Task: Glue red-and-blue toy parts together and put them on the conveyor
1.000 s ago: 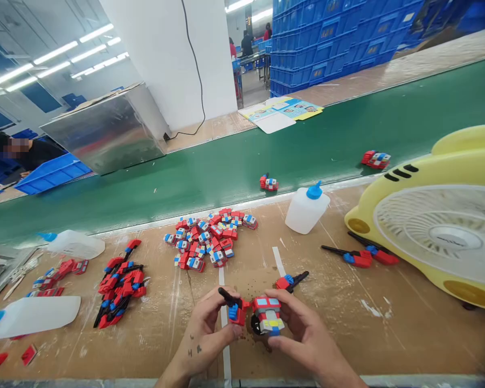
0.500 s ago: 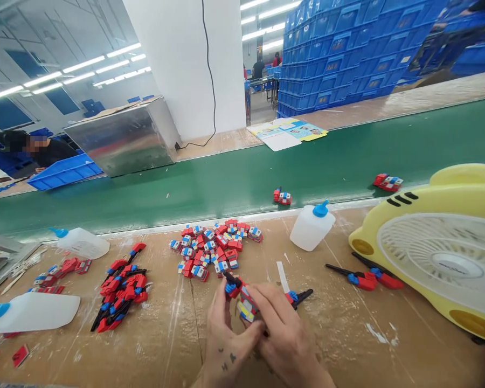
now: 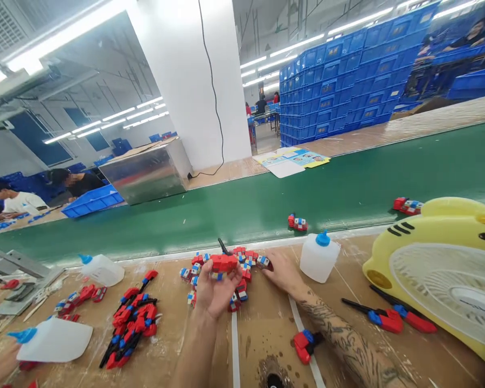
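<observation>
In my left hand [image 3: 216, 291] I hold up a red toy part [image 3: 223, 263] between thumb and fingers; a black rod [image 3: 223, 246] shows behind it. My right hand [image 3: 283, 274] is at the right edge of a pile of red, white and blue toy pieces [image 3: 242, 291], its fingers closed at a small toy piece [image 3: 263, 262]. The fingertips are partly hidden. Below my right forearm lies a red and blue part with a black end [image 3: 304, 345]. Another pile, of red parts with black rods [image 3: 135, 318], lies to the left.
White squeeze bottles stand or lie at right [image 3: 320, 258] and left [image 3: 105, 270]. A yellow fan [image 3: 428, 237] occupies the right side, beside rod parts [image 3: 388, 319]. A green conveyor belt [image 3: 226, 207] carries toy pieces [image 3: 297, 222]. Another person's hand [image 3: 2, 369] is at lower left.
My hands were together on a toy piece; now they are apart. The left has lifted a red part, and the right has reached forward to the pile. The view has tilted up.
</observation>
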